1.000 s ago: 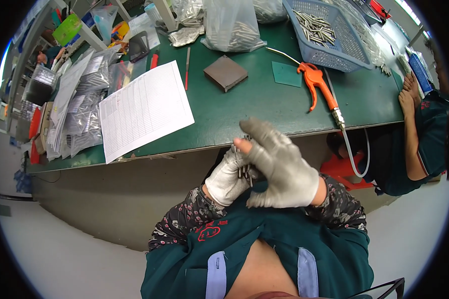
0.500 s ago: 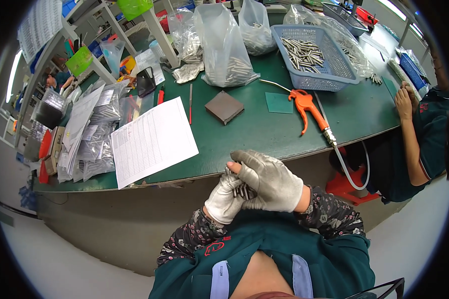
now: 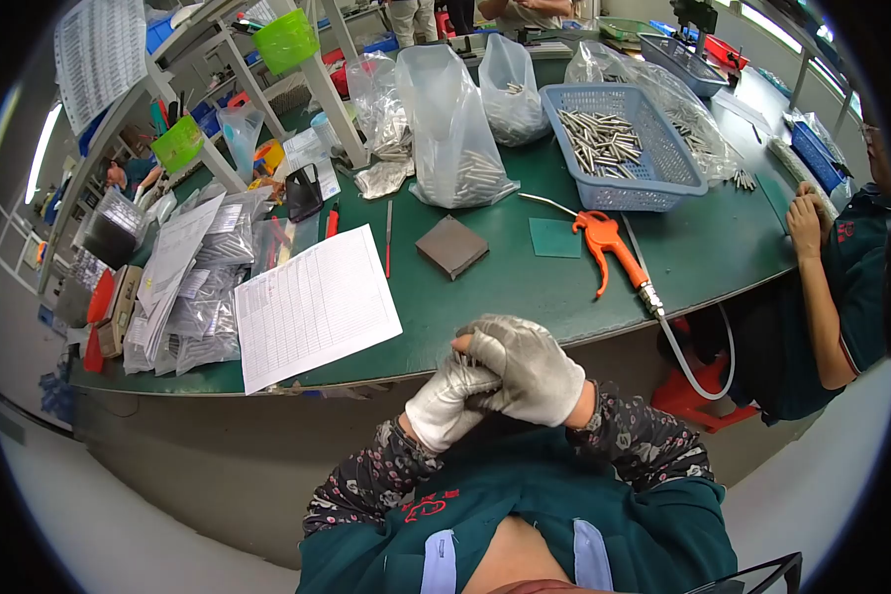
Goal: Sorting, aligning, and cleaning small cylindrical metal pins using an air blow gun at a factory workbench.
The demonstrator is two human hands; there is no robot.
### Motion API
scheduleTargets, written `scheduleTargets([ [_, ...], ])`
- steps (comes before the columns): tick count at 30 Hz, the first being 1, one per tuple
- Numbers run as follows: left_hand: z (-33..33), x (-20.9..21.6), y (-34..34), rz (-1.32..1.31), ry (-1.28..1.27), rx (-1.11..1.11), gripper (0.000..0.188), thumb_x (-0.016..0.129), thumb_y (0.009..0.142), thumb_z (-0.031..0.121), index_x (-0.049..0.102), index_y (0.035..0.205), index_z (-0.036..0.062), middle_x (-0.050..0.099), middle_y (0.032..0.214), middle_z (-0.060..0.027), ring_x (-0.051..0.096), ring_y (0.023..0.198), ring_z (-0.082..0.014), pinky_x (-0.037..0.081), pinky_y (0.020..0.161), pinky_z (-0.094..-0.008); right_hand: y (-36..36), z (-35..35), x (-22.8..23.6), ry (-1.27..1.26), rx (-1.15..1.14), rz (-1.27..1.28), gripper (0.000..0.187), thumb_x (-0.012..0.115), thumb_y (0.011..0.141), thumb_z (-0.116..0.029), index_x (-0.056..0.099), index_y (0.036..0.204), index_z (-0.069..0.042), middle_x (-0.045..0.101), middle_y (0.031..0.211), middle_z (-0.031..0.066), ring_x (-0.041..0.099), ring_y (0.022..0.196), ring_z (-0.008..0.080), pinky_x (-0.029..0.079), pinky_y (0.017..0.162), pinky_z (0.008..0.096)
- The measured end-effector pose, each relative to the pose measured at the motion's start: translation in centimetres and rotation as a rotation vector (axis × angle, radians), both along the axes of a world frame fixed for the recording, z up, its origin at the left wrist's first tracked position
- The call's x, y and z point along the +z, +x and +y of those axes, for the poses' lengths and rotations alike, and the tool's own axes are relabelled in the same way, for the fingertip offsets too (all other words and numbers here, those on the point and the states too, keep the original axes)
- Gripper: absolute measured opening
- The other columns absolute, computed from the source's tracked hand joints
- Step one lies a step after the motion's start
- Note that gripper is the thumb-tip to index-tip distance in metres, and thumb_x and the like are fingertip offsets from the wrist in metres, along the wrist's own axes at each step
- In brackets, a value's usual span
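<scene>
Both my hands wear whitish-grey work gloves and are clasped together in front of my chest, just off the table's front edge. My left hand (image 3: 447, 404) is curled below and to the left. Over it lies my right hand (image 3: 527, 371), its fingers wrapped across and a bare fingertip poking out of the glove. The metal pins seen between the palms a moment earlier are now hidden by the gloves. Nearest on the green table (image 3: 445, 322) are a dark brown square block (image 3: 452, 247) and a white printed sheet (image 3: 317, 309).
A blue basket (image 3: 678, 188) of metal pins stands back right, beside plastic bags (image 3: 455, 148) of pins. An orange air gun (image 3: 604, 243) with its hose lies before it. Bagged parts (image 3: 203, 317) pile up at left. A co-worker's arm (image 3: 820, 287) is at right.
My right hand has closed further over the left, covering the metal pins that showed between them. The table's things sit slightly lower in view as my head has tilted.
</scene>
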State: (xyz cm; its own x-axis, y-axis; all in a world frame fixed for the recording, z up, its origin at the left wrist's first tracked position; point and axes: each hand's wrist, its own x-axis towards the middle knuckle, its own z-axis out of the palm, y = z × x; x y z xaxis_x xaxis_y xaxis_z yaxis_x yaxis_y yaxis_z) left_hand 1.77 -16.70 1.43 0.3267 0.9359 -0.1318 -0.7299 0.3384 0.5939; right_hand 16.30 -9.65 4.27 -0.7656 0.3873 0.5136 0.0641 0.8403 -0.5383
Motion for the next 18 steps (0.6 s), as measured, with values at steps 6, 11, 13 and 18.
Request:
scheduleTargets([
  [6,2.7,0.3,-1.2,0.562,0.186,0.332,0.062,0.073,0.074,-0.003,0.043,0.128,0.0073,0.059,0.101,-0.0012,0.06,0.093,-0.0121,0.052,0.077,-0.0251,0.8,1.9,0.4,-0.219,-0.107,0.169,0.08,0.073,0.063,-0.011,0.04,0.135,-0.004,0.042,0.133,0.017,0.045,0.118,0.0309,0.04,0.098,0.0405],
  [11,4.9,-3.7,-2.5,0.627,0.6,0.499,0.064,0.071,0.073,-0.01,0.041,0.127,0.0096,0.055,0.107,-0.0038,0.059,0.09,-0.0135,0.053,0.081,-0.0278,0.6,2.6,-1.6,-0.522,-0.172,0.199,0.05,0.067,0.071,-0.013,0.054,0.118,-0.002,0.057,0.104,0.0145,0.057,0.097,0.0266,0.046,0.087,0.0361],
  [13,5.2,-4.3,-2.7,0.735,0.593,0.505,0.066,0.074,0.073,-0.003,0.042,0.13,0.0066,0.059,0.107,-0.002,0.059,0.095,-0.0097,0.051,0.083,-0.0237,0.4,2.1,-1.5,-0.564,-0.152,0.148,0.045,0.066,0.072,-0.014,0.056,0.114,-0.001,0.058,0.101,0.0148,0.058,0.094,0.026,0.047,0.085,0.0347],
  [18,5.3,-6.2,-3.8,0.749,0.592,0.552,0.064,0.074,0.073,-0.002,0.043,0.129,0.0062,0.059,0.107,-0.0015,0.058,0.096,-0.0092,0.051,0.084,-0.0232,-0.1,2.9,-2.0,-0.496,-0.153,0.14,0.042,0.065,0.074,-0.014,0.057,0.113,-0.002,0.059,0.101,0.0143,0.058,0.093,0.0267,0.047,0.085,0.0356],
])
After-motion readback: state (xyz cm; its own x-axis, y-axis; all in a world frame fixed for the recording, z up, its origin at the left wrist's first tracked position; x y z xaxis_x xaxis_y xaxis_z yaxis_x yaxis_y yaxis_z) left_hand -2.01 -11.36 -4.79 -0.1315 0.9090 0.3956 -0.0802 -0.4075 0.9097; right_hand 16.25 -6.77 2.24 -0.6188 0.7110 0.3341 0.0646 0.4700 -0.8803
